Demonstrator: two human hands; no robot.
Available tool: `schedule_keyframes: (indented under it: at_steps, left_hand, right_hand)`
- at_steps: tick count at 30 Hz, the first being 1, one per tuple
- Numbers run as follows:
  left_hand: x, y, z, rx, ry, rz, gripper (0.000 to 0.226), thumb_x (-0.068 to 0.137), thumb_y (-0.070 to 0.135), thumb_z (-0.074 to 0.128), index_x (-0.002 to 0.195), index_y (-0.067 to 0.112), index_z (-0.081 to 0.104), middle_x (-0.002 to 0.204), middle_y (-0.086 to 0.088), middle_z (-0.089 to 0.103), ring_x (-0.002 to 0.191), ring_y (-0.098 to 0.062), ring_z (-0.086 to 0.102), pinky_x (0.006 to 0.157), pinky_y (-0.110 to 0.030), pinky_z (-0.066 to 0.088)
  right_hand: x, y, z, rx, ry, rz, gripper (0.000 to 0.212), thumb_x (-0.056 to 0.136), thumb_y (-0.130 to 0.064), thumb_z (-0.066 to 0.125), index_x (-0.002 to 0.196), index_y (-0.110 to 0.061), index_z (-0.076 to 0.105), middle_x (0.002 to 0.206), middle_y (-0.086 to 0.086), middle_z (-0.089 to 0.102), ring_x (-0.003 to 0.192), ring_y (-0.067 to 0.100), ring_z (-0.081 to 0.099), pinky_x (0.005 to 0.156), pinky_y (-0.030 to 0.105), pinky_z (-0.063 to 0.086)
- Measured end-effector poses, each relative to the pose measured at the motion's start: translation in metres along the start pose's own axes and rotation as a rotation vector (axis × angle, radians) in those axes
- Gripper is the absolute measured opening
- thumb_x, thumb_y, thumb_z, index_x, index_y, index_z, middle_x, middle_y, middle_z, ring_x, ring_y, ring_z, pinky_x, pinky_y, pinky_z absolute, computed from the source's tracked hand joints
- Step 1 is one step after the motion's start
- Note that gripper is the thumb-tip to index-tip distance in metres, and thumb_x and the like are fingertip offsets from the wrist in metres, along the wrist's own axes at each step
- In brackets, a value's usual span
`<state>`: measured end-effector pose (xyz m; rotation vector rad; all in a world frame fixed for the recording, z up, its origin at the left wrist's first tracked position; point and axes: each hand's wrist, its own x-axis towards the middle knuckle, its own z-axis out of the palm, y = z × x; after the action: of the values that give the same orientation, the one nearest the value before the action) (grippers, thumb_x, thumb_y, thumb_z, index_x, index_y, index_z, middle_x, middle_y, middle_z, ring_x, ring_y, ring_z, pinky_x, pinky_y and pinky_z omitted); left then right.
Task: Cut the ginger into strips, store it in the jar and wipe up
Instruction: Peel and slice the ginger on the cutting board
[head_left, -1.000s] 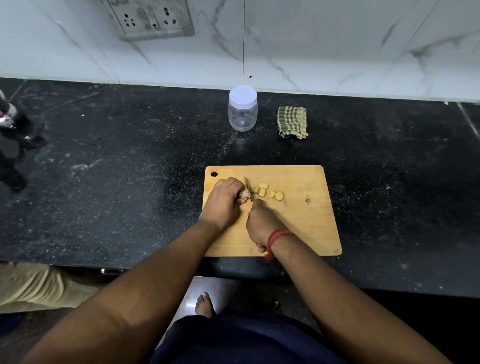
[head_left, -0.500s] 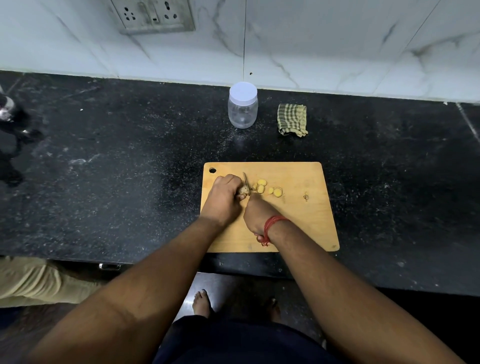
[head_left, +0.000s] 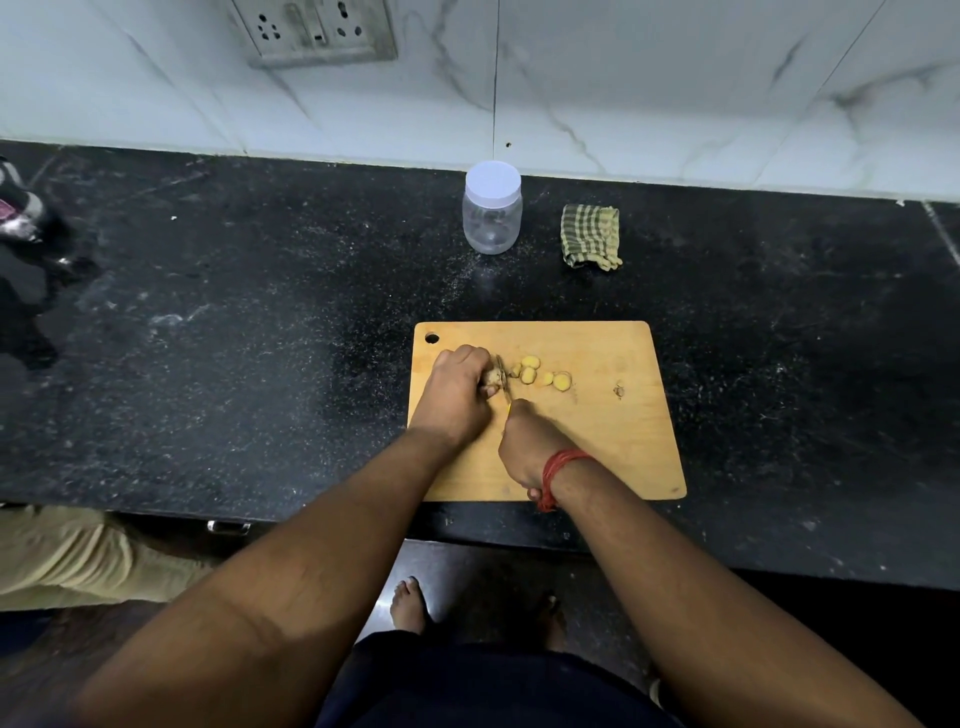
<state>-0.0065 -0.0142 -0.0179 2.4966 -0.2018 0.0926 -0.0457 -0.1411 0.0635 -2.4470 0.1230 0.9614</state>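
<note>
Your left hand (head_left: 460, 392) curls over the ginger piece (head_left: 491, 378) and hides nearly all of it; only a small brown end shows past your fingertips. Your right hand (head_left: 524, 449) is closed round the knife (head_left: 503, 382), whose handle is buried in your fist, so only a thin blade shows against the ginger. Cut slices (head_left: 540, 373) lie just right of the blade on the wooden cutting board (head_left: 613, 447); their exact count is hard to make out. At the left edge a dark shiny object (head_left: 21, 215) is cut off and blurred. The board sits on a black speckled counter (head_left: 234, 338). Behind it, near the white marble wall (head_left: 649, 88), stands the lidded jar (head_left: 492, 208), with a folded checked cloth (head_left: 591, 236) beside it
</note>
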Motion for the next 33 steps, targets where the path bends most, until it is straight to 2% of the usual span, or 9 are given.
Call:
schedule_keyframes:
  at_steps: [2, 4, 15, 18, 21, 24, 26, 31, 33]
  left_hand:
    - [-0.001, 0.001, 0.0, -0.009, -0.005, -0.008, 0.023, 0.079, -0.001, 0.063, 0.095, 0.016, 0.059, 0.101, -0.002, 0.06, 0.095, -0.023, 0.049, 0.087, -0.032, 0.038]
    - [-0.001, 0.002, 0.0, -0.01, 0.001, -0.015, 0.023, 0.079, -0.001, 0.062, 0.095, 0.015, 0.059, 0.101, -0.002, 0.06, 0.095, -0.023, 0.049, 0.086, -0.032, 0.038]
    - [-0.001, 0.004, 0.0, -0.009, 0.003, -0.037, 0.022, 0.081, -0.003, 0.06, 0.095, 0.014, 0.057, 0.102, -0.004, 0.059, 0.096, -0.025, 0.048, 0.09, -0.036, 0.041]
    - [-0.002, 0.007, -0.002, -0.024, -0.002, -0.032, 0.026, 0.083, -0.003, 0.059, 0.092, 0.02, 0.05, 0.101, -0.002, 0.056, 0.095, -0.022, 0.044, 0.089, -0.034, 0.039]
    - [-0.004, 0.01, -0.004, -0.033, -0.024, -0.04, 0.028, 0.084, -0.002, 0.06, 0.092, 0.022, 0.048, 0.102, -0.002, 0.055, 0.094, -0.02, 0.043, 0.088, -0.035, 0.04]
    - [-0.007, 0.01, -0.003, -0.04, -0.026, -0.052, 0.02, 0.085, -0.001, 0.06, 0.098, 0.014, 0.055, 0.106, -0.005, 0.057, 0.098, -0.023, 0.045, 0.088, -0.036, 0.04]
    - [-0.007, 0.009, -0.004, -0.039, -0.018, -0.065, 0.023, 0.085, -0.002, 0.06, 0.103, 0.012, 0.058, 0.109, -0.005, 0.058, 0.102, -0.024, 0.045, 0.09, -0.035, 0.041]
    - [-0.005, 0.004, -0.006, -0.042, -0.01, -0.067, 0.021, 0.088, 0.004, 0.066, 0.107, 0.011, 0.06, 0.112, -0.004, 0.059, 0.106, -0.023, 0.047, 0.094, -0.035, 0.042]
    - [-0.006, 0.002, -0.007, -0.054, -0.01, -0.067, 0.022, 0.089, 0.01, 0.07, 0.11, 0.011, 0.061, 0.112, -0.004, 0.06, 0.105, -0.021, 0.048, 0.094, -0.032, 0.041]
  right_hand:
    - [0.0, 0.001, 0.003, -0.015, 0.012, -0.009, 0.054, 0.096, 0.007, 0.035, 0.148, 0.001, 0.022, 0.076, 0.006, 0.045, 0.057, 0.015, 0.043, 0.045, 0.026, 0.031]
    - [0.001, 0.002, 0.004, -0.023, 0.021, -0.013, 0.053, 0.096, 0.007, 0.035, 0.147, 0.001, 0.022, 0.073, 0.005, 0.043, 0.056, 0.015, 0.043, 0.044, 0.026, 0.03]
    - [-0.006, 0.024, 0.019, 0.002, -0.026, -0.009, 0.056, 0.095, 0.005, 0.032, 0.149, -0.001, 0.02, 0.077, 0.003, 0.044, 0.06, 0.014, 0.045, 0.044, 0.026, 0.032]
    - [-0.004, 0.03, 0.015, 0.028, -0.051, 0.019, 0.051, 0.098, 0.001, 0.032, 0.148, -0.005, 0.022, 0.081, 0.008, 0.051, 0.059, 0.019, 0.051, 0.039, 0.028, 0.039]
    - [-0.003, 0.036, 0.012, 0.201, -0.118, 0.057, 0.035, 0.101, -0.006, 0.032, 0.136, -0.012, 0.033, 0.08, 0.013, 0.053, 0.051, 0.021, 0.049, 0.039, 0.026, 0.039]
    - [-0.013, 0.047, 0.009, 0.5, -0.19, 0.062, 0.013, 0.102, -0.015, 0.033, 0.112, -0.016, 0.042, 0.07, 0.007, 0.044, 0.039, 0.013, 0.035, 0.04, 0.019, 0.03]
    - [-0.022, 0.055, 0.009, 0.589, -0.207, 0.039, 0.008, 0.102, -0.017, 0.035, 0.101, -0.016, 0.042, 0.066, 0.005, 0.041, 0.035, 0.011, 0.03, 0.04, 0.017, 0.027]
    - [-0.022, 0.061, 0.009, 0.516, 0.0, -0.053, 0.02, 0.106, -0.036, 0.035, 0.109, -0.018, 0.044, 0.068, 0.005, 0.048, 0.037, 0.013, 0.041, 0.038, 0.023, 0.035]
    - [-0.018, 0.05, 0.007, 0.411, 0.09, -0.103, 0.023, 0.107, -0.035, 0.033, 0.115, -0.019, 0.045, 0.07, 0.006, 0.055, 0.041, 0.015, 0.05, 0.037, 0.024, 0.039]
